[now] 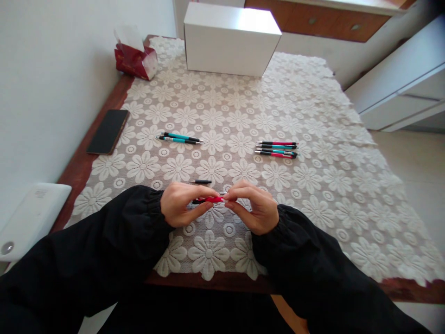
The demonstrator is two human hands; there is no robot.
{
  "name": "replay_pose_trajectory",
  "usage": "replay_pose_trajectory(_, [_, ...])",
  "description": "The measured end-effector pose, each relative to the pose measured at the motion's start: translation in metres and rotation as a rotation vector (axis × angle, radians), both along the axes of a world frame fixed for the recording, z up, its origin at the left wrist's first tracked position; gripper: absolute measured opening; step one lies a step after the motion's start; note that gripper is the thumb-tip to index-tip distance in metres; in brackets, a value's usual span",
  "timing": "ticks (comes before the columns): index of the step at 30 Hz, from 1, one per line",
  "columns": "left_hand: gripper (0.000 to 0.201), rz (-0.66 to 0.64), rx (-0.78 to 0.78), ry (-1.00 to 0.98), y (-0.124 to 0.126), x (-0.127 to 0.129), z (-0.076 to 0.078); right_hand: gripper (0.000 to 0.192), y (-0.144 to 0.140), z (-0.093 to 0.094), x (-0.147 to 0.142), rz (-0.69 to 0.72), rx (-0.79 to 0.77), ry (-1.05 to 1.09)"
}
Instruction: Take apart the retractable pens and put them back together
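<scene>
Pinching a red pen between them, the left hand and the right hand meet just above the near part of the table, both closed on it: the left thumb and fingers grip its left end, where a dark tip pokes out, and the right fingertips clamp its right end, so the pen lies roughly level between the two hands. Both arms wear black sleeves gathered at the wrist. Just beyond the left hand a short dark pen part lies on the lace tablecloth, close to the knuckles but apart from them; a thin pale piece beside the right fingertips is too small to make out. Farther back on the left lie two teal pens side by side, tips pointing right. Farther back on the right sits a group of pens, red and teal mixed, packed closely and parallel. At the left edge, on bare wood, a dark phone lies face up. At the far end a white box stands on the cloth, with a red tissue pack to its left in the corner. A white device lies off the table's near left corner.
</scene>
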State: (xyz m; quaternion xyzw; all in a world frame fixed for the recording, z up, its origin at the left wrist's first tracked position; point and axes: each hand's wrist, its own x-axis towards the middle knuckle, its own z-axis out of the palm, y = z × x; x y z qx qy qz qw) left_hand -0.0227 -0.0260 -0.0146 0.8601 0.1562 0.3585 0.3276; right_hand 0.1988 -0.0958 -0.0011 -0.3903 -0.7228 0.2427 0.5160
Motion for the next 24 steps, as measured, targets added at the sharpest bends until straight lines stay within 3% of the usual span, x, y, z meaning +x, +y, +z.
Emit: replay_pose_trajectory(24, [0.021, -0.025, 0.015, -0.003, -0.0003, -0.0005, 0.0018, 0.015, 0.0011, -0.0019, 0.0015, 0.004, 0.018, -0.050])
